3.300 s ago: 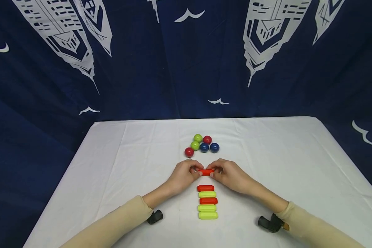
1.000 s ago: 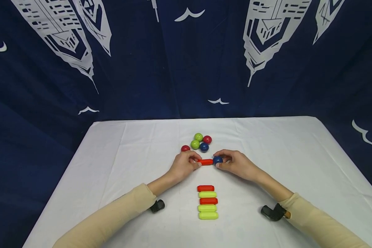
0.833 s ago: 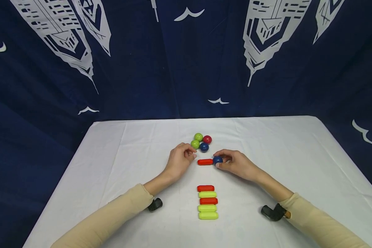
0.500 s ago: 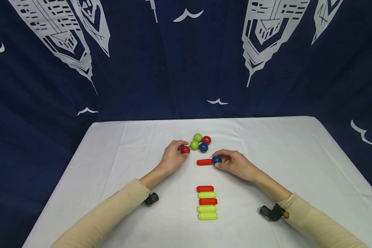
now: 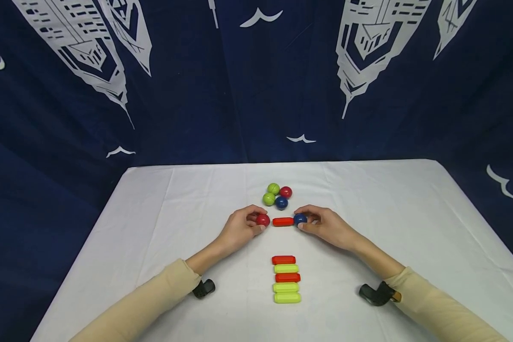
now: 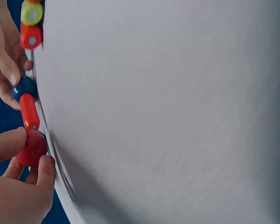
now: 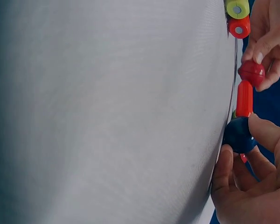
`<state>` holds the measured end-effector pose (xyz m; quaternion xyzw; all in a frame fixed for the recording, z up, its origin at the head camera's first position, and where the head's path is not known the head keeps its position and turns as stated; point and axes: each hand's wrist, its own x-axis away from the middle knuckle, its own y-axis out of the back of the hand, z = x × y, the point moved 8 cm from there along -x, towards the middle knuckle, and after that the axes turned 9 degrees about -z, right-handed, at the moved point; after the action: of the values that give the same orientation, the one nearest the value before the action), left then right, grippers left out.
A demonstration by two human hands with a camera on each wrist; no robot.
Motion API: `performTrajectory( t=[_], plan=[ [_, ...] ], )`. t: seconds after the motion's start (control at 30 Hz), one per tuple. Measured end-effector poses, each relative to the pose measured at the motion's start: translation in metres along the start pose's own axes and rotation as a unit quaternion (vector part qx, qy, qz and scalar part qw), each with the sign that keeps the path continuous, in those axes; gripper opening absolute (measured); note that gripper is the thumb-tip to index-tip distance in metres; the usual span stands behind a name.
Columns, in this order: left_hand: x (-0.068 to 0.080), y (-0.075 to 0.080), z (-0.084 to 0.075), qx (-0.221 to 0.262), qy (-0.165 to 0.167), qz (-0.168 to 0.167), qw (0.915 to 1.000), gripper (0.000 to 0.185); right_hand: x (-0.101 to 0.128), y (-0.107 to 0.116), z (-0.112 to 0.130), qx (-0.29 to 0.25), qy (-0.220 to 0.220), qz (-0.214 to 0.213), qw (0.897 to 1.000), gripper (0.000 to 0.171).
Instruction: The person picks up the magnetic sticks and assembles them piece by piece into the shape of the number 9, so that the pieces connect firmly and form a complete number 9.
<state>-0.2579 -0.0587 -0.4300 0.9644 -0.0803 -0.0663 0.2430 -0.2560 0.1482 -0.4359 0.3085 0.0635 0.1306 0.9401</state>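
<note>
You're at a staged recording setup, not a lived-in room: a table under a white cloth (image 5: 162, 213), a navy backdrop sheet (image 5: 256, 95) printed with white buildings and birds hanging right behind the tabletop's far edge and past both side edges.

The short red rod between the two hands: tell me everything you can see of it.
The short red plastic-looking rod is glossy, with rounded ends. It lies flat and crosswise on the white tablecloth, apart from the row of five rods nearer the person. Its right end meets the blue ball in the right hand's grip. The red ball, pinched by the left hand, sits at its left end; contact is unclear.
</note>
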Motion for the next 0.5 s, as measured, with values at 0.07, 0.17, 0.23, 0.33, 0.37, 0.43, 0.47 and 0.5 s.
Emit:
performTrajectory(
  t=[0.07,0.17,0.23,0.33,0.37,0.43,0.47,0.5],
  plan=[
    [0.0030,-0.0028,-0.0004,0.003,0.002,0.007,1.0000,0.032,0.0001,0.0004,-0.0004,-0.001,0.001,0.000,1.000,0.033],
    [0.0048,-0.0060,-0.0006,0.005,0.000,0.012,0.9999,0.031,0.0002,0.0002,-0.0007,-0.005,0.002,0.002,1.000,0.034],
    [0.0049,-0.0070,-0.0015,0.005,-0.007,0.012,0.9999,0.031,0.0003,0.0000,-0.0003,-0.006,0.004,0.004,1.000,0.034],
    [0.0042,-0.0076,-0.0018,0.004,-0.010,0.009,0.9999,0.031,0.0003,-0.0001,0.0007,-0.007,0.008,0.004,1.000,0.034],
    [0.0040,-0.0075,-0.0021,0.004,-0.012,0.008,0.9999,0.030,0.0004,-0.0001,0.0010,-0.006,0.009,0.004,1.000,0.034],
    [0.0037,-0.0073,-0.0030,0.002,-0.015,0.006,0.9999,0.031,0.0004,0.0000,0.0014,-0.004,0.010,0.002,1.000,0.034],
    [0.0033,-0.0075,-0.0031,0.002,-0.017,0.005,0.9998,0.031,0.0005,0.0001,0.0014,-0.003,0.009,0.000,1.000,0.034],
    [0.0030,-0.0075,-0.0033,0.002,-0.018,0.003,0.9998,0.031,0.0006,0.0001,0.0012,-0.002,0.008,-0.001,1.000,0.034]
  ],
)
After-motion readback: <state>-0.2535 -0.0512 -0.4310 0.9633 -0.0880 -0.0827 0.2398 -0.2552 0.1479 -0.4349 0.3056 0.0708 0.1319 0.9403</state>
